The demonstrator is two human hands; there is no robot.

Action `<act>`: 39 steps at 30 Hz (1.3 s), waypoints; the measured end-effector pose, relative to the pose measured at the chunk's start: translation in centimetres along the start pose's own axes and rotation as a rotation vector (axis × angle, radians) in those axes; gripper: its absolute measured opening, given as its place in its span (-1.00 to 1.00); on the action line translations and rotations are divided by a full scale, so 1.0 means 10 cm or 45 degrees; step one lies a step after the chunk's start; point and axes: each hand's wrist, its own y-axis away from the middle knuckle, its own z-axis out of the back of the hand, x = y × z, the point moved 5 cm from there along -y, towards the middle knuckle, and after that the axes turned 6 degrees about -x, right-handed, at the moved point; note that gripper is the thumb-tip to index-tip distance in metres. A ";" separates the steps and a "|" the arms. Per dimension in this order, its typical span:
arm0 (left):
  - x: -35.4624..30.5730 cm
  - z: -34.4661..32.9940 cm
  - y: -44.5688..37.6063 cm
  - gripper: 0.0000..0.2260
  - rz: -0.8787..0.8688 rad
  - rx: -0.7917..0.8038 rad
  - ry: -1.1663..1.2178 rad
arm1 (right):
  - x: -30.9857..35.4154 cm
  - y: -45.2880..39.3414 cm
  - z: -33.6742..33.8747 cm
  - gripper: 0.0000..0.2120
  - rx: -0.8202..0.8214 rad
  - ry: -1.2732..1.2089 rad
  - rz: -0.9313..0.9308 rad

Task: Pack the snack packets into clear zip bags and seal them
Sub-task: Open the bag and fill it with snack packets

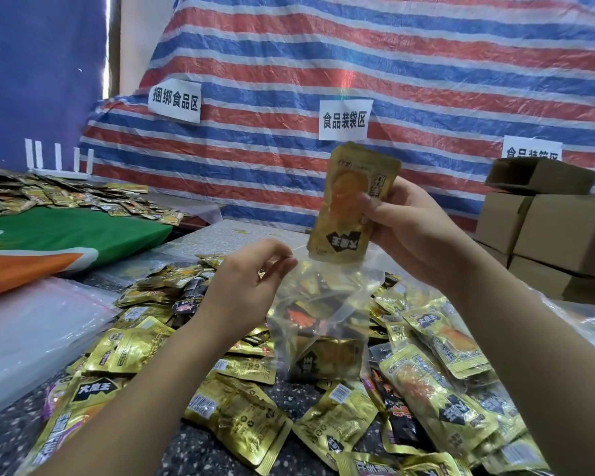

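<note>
My right hand grips a gold snack packet upright, its lower end right at the mouth of a clear zip bag. With finger and thumb, my left hand pinches the bag's top edge at the left and holds it up off the table. A gold packet lies at the bottom of the bag, and others show through its plastic. Many loose gold and black snack packets lie heaped on the speckled table all round the bag.
A stack of empty clear zip bags lies at the left. Behind it is a green and orange cloth with more packets beyond. Cardboard boxes are stacked at the right. A striped tarp with paper signs hangs behind.
</note>
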 end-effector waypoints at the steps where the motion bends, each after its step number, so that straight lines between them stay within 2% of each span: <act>1: -0.01 0.00 0.00 -0.78 -0.002 -0.011 0.008 | 0.01 0.00 0.02 -0.65 0.008 0.118 -0.013; 8: -0.01 0.00 0.02 -0.75 0.021 0.001 0.049 | 0.06 0.07 -0.06 -0.71 0.291 0.947 -0.051; 12: -0.01 0.01 0.02 -0.81 0.025 0.007 0.051 | 0.08 0.10 -0.16 -0.79 0.388 1.193 -0.025; 18: -0.02 0.01 0.04 -0.85 0.043 0.005 0.034 | 0.06 0.09 -0.17 -0.92 0.422 1.424 -0.053; 23: -0.03 0.01 0.05 -0.84 0.048 0.042 0.041 | 0.04 0.08 -0.21 -0.91 0.458 1.592 -0.103; 27: -0.07 -0.02 0.07 -0.73 0.026 0.078 0.052 | 0.02 0.08 -0.25 -0.88 0.489 1.707 -0.109; 32: -0.08 -0.03 0.06 -0.81 0.006 0.115 -0.021 | 0.02 0.10 -0.27 -0.91 0.511 1.784 -0.126; 39: -0.11 -0.03 0.08 -0.85 0.022 0.072 0.097 | 0.05 0.12 -0.26 -0.78 0.534 1.822 -0.151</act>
